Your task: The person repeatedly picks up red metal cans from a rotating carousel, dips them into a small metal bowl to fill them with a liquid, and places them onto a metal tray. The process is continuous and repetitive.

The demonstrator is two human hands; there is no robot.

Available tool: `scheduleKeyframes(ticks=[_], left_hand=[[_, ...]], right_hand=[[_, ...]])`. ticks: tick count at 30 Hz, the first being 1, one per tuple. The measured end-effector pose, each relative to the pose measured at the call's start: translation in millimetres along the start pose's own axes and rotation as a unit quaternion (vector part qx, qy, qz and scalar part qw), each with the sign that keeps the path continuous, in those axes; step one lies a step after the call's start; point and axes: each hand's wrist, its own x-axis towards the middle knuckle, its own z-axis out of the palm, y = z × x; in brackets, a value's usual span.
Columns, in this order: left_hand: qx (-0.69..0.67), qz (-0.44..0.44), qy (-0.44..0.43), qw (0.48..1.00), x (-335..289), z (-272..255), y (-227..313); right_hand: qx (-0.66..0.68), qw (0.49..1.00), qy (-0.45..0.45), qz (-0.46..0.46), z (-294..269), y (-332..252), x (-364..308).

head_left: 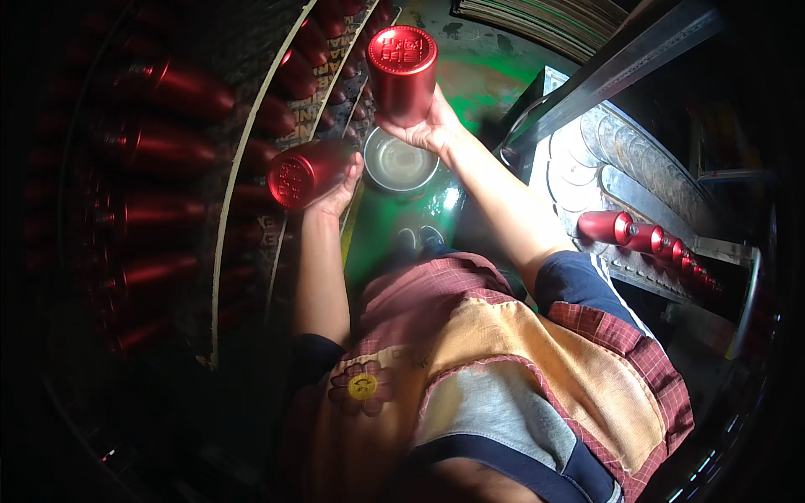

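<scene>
My right hand point(434, 127) is wrapped round the lower end of a shiny red bottle point(403, 80), which is raised with its embossed base facing up. A second red bottle point(303, 173) lies tilted in my left hand point(337, 199), its embossed base turned toward me. The fingers of this hand are partly hidden behind the bottle. On the left, next to my left hand, rows of similar red bottles point(168, 149) lie on their sides between pale sheet edges point(251, 138).
A round metal basin point(401, 159) stands on the green floor point(377, 222) beyond my feet. To the right is a metal machine point(579, 163) with several red bottles point(605, 227) in a row. A metal beam point(612, 63) crosses above it. Stacked flat sheets point(545, 25) lie at the far end.
</scene>
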Motion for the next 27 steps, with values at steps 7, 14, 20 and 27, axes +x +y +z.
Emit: scheduleKeyframes(ticks=[7,14,20,27], left_hand=[[0.110,0.017,0.146,0.983,136.8,-37.4,51.9],[-0.146,-0.219,-0.039,0.964,170.8,-65.0,73.7],[-0.077,-0.142,-0.093,0.983,137.6,-126.4,96.3],[0.311,-0.139,-0.146,0.929,101.7,-97.2,-10.2]], right_hand=[[0.026,0.996,-0.059,-0.053,-7.6,-4.7,34.4],[0.101,0.992,-0.043,-0.056,-21.4,0.4,16.4],[-0.051,0.962,0.042,-0.265,-88.6,-2.9,-107.3],[-0.332,0.661,0.397,-0.543,-95.8,3.4,-301.9]])
